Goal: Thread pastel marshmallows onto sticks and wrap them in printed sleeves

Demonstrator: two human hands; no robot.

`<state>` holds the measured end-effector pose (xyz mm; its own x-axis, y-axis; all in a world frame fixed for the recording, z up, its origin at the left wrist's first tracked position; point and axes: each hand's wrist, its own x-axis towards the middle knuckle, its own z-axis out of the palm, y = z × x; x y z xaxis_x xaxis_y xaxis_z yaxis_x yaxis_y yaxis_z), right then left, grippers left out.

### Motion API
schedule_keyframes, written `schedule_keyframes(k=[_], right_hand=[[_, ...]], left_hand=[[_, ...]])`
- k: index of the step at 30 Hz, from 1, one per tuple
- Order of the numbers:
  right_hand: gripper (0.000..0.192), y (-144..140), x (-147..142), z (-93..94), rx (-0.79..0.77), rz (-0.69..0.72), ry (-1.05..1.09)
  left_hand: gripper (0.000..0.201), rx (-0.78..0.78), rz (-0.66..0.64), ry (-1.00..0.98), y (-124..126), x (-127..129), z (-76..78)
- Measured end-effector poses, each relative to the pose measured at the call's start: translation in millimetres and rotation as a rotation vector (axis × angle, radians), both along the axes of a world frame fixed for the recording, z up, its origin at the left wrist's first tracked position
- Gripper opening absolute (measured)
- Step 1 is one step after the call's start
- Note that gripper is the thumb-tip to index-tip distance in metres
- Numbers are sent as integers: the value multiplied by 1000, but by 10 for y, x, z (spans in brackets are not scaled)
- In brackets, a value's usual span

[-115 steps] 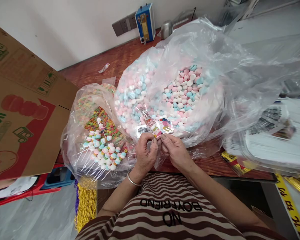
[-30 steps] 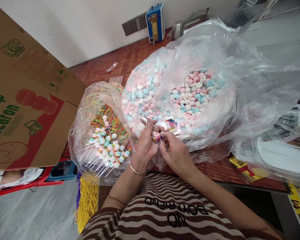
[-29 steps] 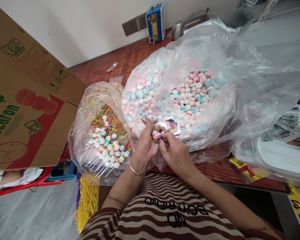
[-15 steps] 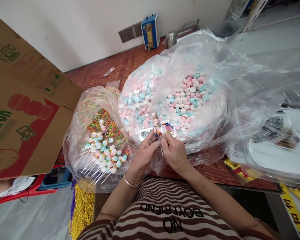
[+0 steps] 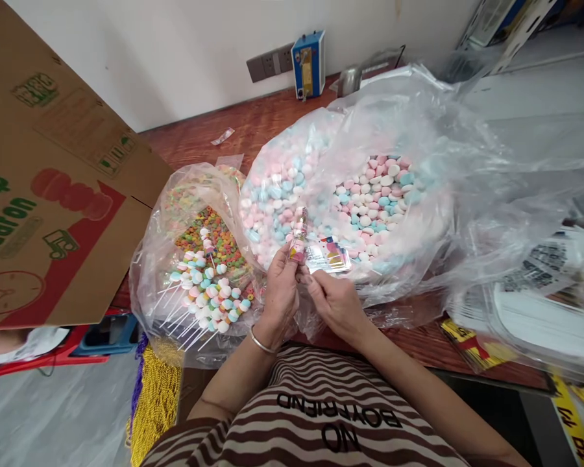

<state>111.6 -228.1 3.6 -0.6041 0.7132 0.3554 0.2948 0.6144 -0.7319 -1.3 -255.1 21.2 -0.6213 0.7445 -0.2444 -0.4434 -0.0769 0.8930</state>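
Observation:
A marshmallow stick in a clear printed wrapper (image 5: 298, 237) stands slanted in front of me, its top pointing away. My left hand (image 5: 279, 292) is closed around its lower part. At the wrapper's bottom end, the fingers of my right hand (image 5: 338, 303) are pinched together; the stick itself is hidden there. Flat printed wrappers (image 5: 329, 254) lie just beyond my right hand, on a big clear bag of pink, white and blue marshmallows (image 5: 377, 194). To the left, finished-looking marshmallow skewers (image 5: 217, 299) are heaped on a bag of colourful ring-shaped sweets (image 5: 209, 227).
A tall cardboard box (image 5: 73, 194) stands at the left. Near the wall are a blue device (image 5: 308, 65) and a metal cup (image 5: 349, 81). On the right lie a plastic tub of white sticks (image 5: 540, 318) and a yellow packet (image 5: 477, 347). Gold fringe (image 5: 156, 389) hangs below.
The wrapped marshmallow stick now stands more exposed above my left hand. My right hand has slid down to the wrapper's lower end. The whole view has shifted slightly.

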Motion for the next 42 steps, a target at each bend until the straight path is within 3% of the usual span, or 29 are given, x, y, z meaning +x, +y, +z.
schedule_keyframes(k=[3,9,13,19,23,26,30,35,39,42], right_hand=[[19,15,-11,-9,-120,-167,80],[19,108,-79,-92,115,-318,32],[24,111,-47,-124,277,-279,-18],[27,103,-12,-121,377,-158,40],[26,108,-46,-149,301,-82,114],[25,54,-61,-125,185,-76,209],[19,-70,-39,-41,-134,-163,179],[30,-54,-49,-37,-448,3,150],[28,28,-20,-75,-439,-40,215],[26,8,54,-54,-379,-6,200]], left_hand=[[28,-61,-11,89,-56,25,-9],[14,-124,-83,375,-153,117,-24],[13,-124,-87,442,-125,124,-42],[12,-118,-33,446,-109,89,-137],[13,-85,-1,335,-106,132,-197],[19,1,58,113,-76,168,-210],[24,63,102,-33,-28,171,-175],[29,78,98,-64,-32,245,-150],[32,134,25,-156,-74,272,-115],[31,182,-9,-295,-41,109,8]])
